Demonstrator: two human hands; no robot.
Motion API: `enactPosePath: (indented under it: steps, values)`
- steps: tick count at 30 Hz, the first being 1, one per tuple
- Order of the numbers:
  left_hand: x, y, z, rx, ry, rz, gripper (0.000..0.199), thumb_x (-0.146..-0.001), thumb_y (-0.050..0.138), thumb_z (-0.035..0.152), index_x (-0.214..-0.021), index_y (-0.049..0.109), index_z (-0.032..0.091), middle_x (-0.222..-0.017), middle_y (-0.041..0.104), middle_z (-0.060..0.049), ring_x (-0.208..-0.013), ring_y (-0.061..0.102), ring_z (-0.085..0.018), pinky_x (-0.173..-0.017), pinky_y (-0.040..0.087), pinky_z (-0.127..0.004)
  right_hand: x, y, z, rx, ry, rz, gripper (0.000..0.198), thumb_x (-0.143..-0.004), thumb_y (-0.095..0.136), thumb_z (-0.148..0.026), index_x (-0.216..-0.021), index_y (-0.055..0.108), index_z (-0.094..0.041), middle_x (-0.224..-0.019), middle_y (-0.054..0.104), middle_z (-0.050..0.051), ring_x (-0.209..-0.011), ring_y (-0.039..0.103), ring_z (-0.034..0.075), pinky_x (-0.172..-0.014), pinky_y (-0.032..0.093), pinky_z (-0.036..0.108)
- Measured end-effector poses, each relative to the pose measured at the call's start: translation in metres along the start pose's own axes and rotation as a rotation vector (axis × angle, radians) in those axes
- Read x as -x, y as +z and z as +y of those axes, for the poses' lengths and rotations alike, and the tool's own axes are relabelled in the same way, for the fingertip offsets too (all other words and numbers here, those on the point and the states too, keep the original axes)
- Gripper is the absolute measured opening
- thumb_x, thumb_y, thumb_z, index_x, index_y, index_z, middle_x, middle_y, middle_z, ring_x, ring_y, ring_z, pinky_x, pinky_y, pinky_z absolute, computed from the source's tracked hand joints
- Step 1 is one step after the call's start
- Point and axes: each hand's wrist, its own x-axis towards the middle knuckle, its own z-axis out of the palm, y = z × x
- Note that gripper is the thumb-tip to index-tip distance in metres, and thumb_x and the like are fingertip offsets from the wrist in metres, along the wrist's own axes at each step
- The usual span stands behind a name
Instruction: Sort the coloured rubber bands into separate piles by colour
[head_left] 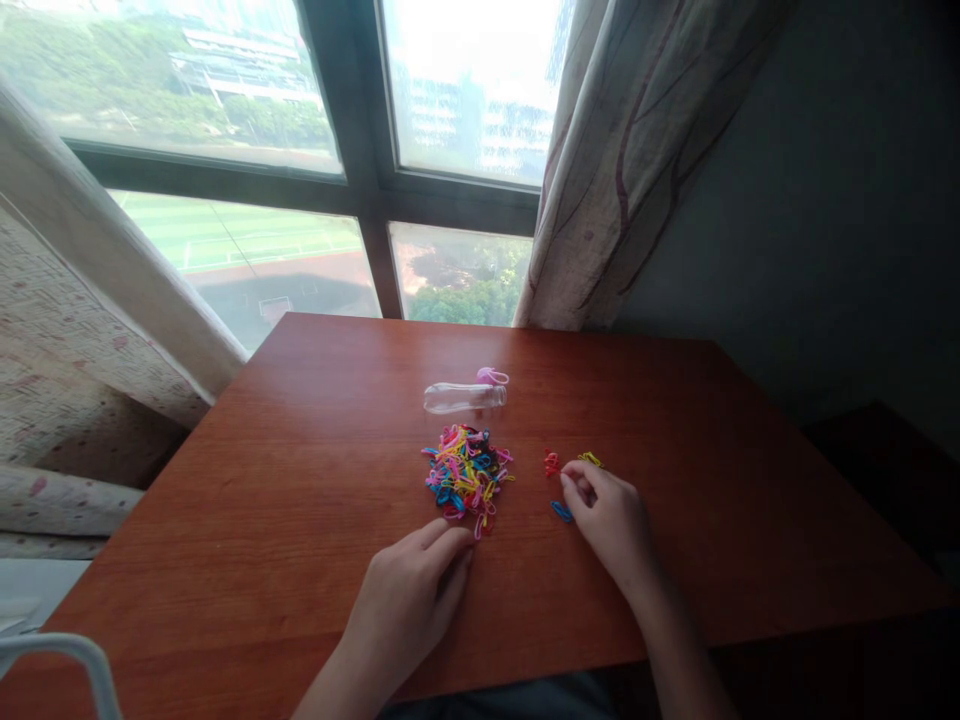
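Observation:
A heap of small, loop-shaped clips (465, 468) in pink, blue, yellow, red and black lies mid-table. At its near edge is my left hand (412, 580), fingers closed, with the fingertips against a pink clip (478, 527); whether they grip it is unclear. My right hand (611, 515) is pinched just beside a small red group of clips (552, 462). What its fingertips hold, if anything, is too small to make out. Close to that hand lie blue clips (561, 511) and yellow clips (591, 459), the latter just beyond the knuckles.
Beyond the heap, a clear bottle (461, 398) lies on its side, with a pink looped cap (492, 376) behind its mouth. The brown wooden table (262, 480) reaches a window framed by curtains (600, 170). A white curved tube (82, 645) shows at lower left.

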Motion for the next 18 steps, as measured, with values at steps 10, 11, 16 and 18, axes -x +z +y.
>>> enactPosePath:
  steps: [10,11,16,18]
  values:
    - [0.000,0.000,0.000,-0.013,0.005,0.008,0.020,-0.096,0.043,0.022,-0.099,0.062,0.026,-0.096,0.070,-0.001,-0.083,0.068,-0.018,-0.069,0.050,-0.025,-0.002,0.006,-0.002,0.042,0.011,0.023,0.017,-0.091,0.053,-0.028,-0.089,0.068,-0.022,-0.069,0.067,0.000,-0.059,0.061,0.016,-0.059,0.037,0.025]
    - [-0.001,0.000,0.001,-0.016,0.006,0.012,0.020,-0.096,0.043,0.022,-0.099,0.062,0.026,-0.096,0.070,-0.001,-0.083,0.068,-0.017,-0.069,0.050,-0.025,0.000,0.006,-0.003,0.035,0.014,0.036,0.017,-0.091,0.053,-0.028,-0.089,0.068,-0.022,-0.070,0.068,0.000,-0.059,0.061,0.016,-0.059,0.038,0.026]
    - [-0.001,-0.003,0.003,-0.014,0.013,0.020,0.020,-0.095,0.044,0.021,-0.097,0.063,0.026,-0.094,0.070,-0.002,-0.082,0.068,-0.017,-0.069,0.050,-0.024,0.012,0.006,-0.017,-0.020,-0.007,0.060,0.018,-0.093,0.051,-0.028,-0.090,0.068,-0.020,-0.074,0.070,0.002,-0.063,0.064,0.016,-0.062,0.043,0.025]
    - [-0.001,-0.004,0.004,-0.005,0.010,0.021,0.020,-0.095,0.044,0.021,-0.097,0.063,0.025,-0.094,0.070,-0.002,-0.082,0.068,-0.017,-0.069,0.050,-0.024,0.019,0.008,-0.026,-0.041,-0.028,0.041,0.019,-0.093,0.050,-0.026,-0.090,0.068,-0.020,-0.076,0.070,0.002,-0.064,0.065,0.016,-0.063,0.044,0.025]
